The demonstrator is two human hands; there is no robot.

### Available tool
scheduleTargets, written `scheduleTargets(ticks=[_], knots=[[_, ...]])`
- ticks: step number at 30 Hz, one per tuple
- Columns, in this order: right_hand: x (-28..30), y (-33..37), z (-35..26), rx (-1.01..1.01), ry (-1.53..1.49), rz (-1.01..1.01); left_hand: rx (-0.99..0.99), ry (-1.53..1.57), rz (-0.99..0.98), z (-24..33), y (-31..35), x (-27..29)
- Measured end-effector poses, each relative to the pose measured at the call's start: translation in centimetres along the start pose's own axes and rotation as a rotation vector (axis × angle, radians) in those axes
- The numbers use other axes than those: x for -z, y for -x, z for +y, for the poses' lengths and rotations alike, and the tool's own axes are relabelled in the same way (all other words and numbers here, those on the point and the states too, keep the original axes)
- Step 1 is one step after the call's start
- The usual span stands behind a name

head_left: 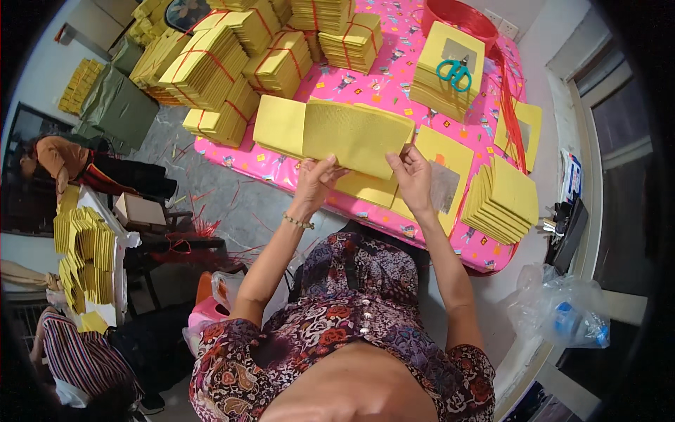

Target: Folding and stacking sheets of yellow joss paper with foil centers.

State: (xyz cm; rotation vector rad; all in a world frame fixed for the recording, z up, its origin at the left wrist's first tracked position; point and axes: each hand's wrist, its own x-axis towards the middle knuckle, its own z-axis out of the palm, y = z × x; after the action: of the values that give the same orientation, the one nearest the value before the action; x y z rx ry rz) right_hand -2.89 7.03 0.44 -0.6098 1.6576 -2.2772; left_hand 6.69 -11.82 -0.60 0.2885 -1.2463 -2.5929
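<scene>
My left hand (318, 184) pinches the near edge of a yellow paper sheet (360, 137) with a rough surface, and my right hand (413, 177) grips its right end between thumb and fingers. I cannot tell whether it is one sheet or several together. Its left part lies over more yellow paper (280, 125) on the table. Below it, partly hidden, is another yellow sheet (367, 188). Just right of my right hand lies a yellow sheet with a silver patch (444, 188). A fanned pile of folded yellow paper (500, 200) stands farther right.
Teal-handled scissors (455, 74) rest on a tall yellow paper stack (443, 98). Red strings (512, 105) hang from a red basin (460, 17). Tied yellow bundles (278, 67) crowd the far left of the pink tablecloth (380, 81). Two people (77, 165) are at the left.
</scene>
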Motion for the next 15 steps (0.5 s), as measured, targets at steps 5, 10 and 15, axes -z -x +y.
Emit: scheduleTargets(ticks=[5, 10, 15], knots=[[-3.4, 0.5, 1.0, -0.077, 0.038, -0.152, -0.138, -0.148, 0.2, 4.0, 1.8, 4.5], [-8.6, -0.1, 2.0, -0.125, 0.061, -0.299, -0.189, -0.398, 0.359, 7.7, 3.5, 8.8], [-11.6, -5.0, 5.1, -0.133, 0.111, -0.304, -0.303, -0.673, 0.316, 11.1, -0.3, 11.4]])
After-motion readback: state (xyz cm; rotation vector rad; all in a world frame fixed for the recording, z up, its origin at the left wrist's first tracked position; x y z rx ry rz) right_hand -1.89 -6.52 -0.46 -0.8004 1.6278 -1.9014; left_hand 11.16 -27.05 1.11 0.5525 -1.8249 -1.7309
